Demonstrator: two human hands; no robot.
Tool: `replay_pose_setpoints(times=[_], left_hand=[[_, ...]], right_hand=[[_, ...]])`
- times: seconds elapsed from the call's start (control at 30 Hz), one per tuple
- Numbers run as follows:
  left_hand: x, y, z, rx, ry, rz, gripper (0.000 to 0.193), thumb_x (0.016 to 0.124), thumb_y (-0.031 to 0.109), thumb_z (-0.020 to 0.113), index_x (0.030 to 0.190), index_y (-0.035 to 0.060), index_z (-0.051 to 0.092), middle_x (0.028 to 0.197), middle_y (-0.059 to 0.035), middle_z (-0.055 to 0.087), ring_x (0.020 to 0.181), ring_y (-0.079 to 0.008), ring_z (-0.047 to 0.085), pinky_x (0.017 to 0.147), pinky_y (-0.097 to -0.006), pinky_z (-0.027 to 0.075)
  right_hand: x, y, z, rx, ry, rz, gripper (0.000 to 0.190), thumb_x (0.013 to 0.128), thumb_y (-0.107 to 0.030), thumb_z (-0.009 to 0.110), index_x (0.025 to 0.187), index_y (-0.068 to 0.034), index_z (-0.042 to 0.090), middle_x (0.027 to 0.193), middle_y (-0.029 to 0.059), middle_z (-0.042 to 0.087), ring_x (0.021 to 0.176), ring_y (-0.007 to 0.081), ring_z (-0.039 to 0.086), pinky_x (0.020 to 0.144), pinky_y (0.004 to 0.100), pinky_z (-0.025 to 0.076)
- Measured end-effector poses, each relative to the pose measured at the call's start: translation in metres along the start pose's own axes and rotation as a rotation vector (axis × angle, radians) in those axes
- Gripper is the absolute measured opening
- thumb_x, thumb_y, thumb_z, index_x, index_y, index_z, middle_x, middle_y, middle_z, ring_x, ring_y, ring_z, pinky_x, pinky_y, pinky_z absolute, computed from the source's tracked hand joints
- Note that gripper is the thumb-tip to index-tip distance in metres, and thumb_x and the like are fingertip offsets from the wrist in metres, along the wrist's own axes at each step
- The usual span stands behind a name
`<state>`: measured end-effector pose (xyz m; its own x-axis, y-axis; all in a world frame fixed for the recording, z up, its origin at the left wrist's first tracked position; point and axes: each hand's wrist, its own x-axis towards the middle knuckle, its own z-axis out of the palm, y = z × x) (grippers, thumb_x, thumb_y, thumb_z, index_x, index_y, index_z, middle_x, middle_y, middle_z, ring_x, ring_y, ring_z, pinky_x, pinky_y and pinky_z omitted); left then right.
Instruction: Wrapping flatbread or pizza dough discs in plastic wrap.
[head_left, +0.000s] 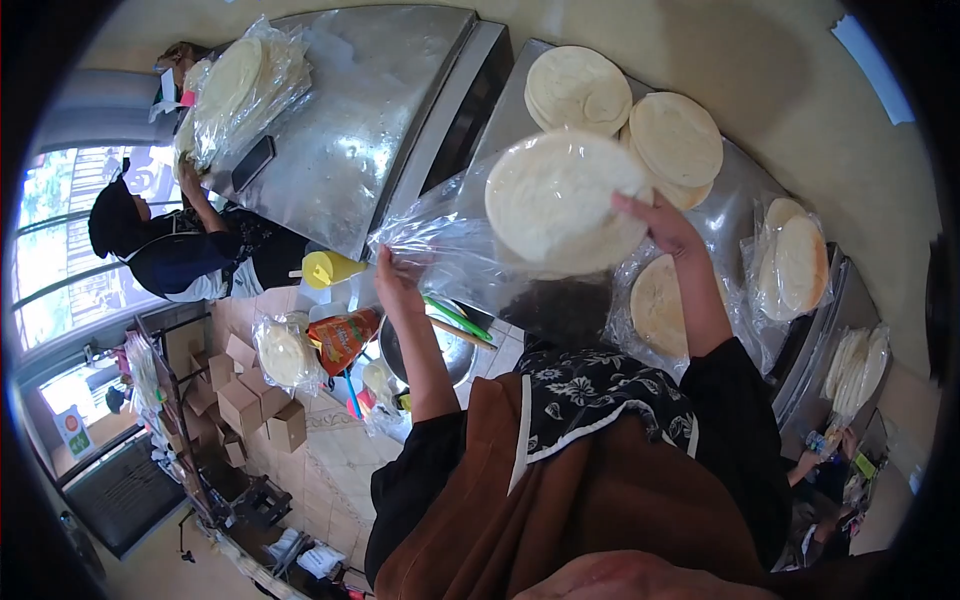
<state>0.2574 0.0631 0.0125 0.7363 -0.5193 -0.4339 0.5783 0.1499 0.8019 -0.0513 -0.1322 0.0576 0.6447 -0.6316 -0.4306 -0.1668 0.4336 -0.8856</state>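
My right hand (667, 226) grips the right edge of a round, pale flatbread (566, 202). My left hand (400, 283) pinches one end of a clear plastic bag (457, 240), stretched out to the left of the bread. The film reaches the bread's left side; how far it wraps around the bread I cannot tell. Behind the bread, on the metal worktop (499, 150), lie a stack of flatbreads (577, 86) and a second stack (677, 139). Below my right wrist, another flatbread (660, 304) rests among clear plastic.
Bagged breads (791, 262) sit at right. Across a gap, another metal table (337, 112) holds a phone (253, 163) and more bagged breads (240, 90), beside a co-worker (180, 247). A yellow container (322, 268), a metal bowl (450, 367) and cardboard boxes (244, 401) stand at lower left.
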Motion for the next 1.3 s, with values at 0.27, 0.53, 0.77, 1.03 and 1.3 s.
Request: replay_pose_setpoints(times=[0.27,0.53,0.77,1.03,1.3], left_hand=[[0.007,-0.011,-0.019,-0.068,0.021,-0.085,0.026,0.087,0.026,0.046,0.099,0.0031,0.052,0.096,-0.0127,0.059,0.085,-0.0287,0.059,0.071,-0.0475,0.050],[0.001,0.017,-0.066,0.010,0.148,0.024,0.042,0.089,0.037,0.039,0.116,0.0051,0.041,0.105,-0.0183,0.056,0.092,-0.0355,0.057,0.077,-0.0437,0.047],[-0.005,0.037,-0.039,-0.086,0.228,0.244,0.048,0.091,0.041,0.033,0.119,0.0030,0.039,0.107,-0.0254,0.053,0.095,-0.0361,0.056,0.080,-0.0413,0.047],[-0.006,0.050,-0.033,-0.167,0.164,0.335,0.049,0.092,0.039,0.030,0.124,0.0025,0.037,0.106,-0.0298,0.052,0.098,-0.0354,0.055,0.083,-0.0400,0.045],[-0.016,0.049,0.001,0.081,0.100,0.504,0.053,0.093,0.042,0.024,0.123,0.0023,0.040,0.103,-0.0303,0.054,0.101,-0.0333,0.054,0.090,-0.0370,0.040]], right_hand=[[0.058,-0.065,-0.012,0.015,0.049,-0.088,0.058,0.075,-0.028,0.067,0.118,0.003,0.044,0.111,0.0097,0.054,0.101,0.0170,0.053,0.086,0.0293,0.042],[0.105,-0.068,-0.054,-0.014,0.349,-0.288,0.058,0.077,-0.028,0.065,0.120,0.002,0.043,0.112,0.0090,0.054,0.100,0.0175,0.053,0.084,0.0299,0.044],[0.134,0.042,-0.030,-1.217,0.331,-0.535,0.070,0.073,-0.031,0.062,0.133,-0.016,0.029,0.131,0.0174,0.037,0.115,0.0365,0.039,0.097,0.0402,0.032],[0.063,0.152,0.030,-1.061,0.634,-0.216,0.082,0.066,-0.029,0.068,0.132,-0.009,0.025,0.120,0.0206,0.041,0.111,0.0379,0.038,0.096,0.0407,0.029],[0.067,0.107,0.019,-0.242,0.210,0.070,0.058,0.069,-0.022,0.070,0.118,-0.003,0.045,0.104,0.0079,0.057,0.091,0.0142,0.055,0.078,0.0274,0.043]])
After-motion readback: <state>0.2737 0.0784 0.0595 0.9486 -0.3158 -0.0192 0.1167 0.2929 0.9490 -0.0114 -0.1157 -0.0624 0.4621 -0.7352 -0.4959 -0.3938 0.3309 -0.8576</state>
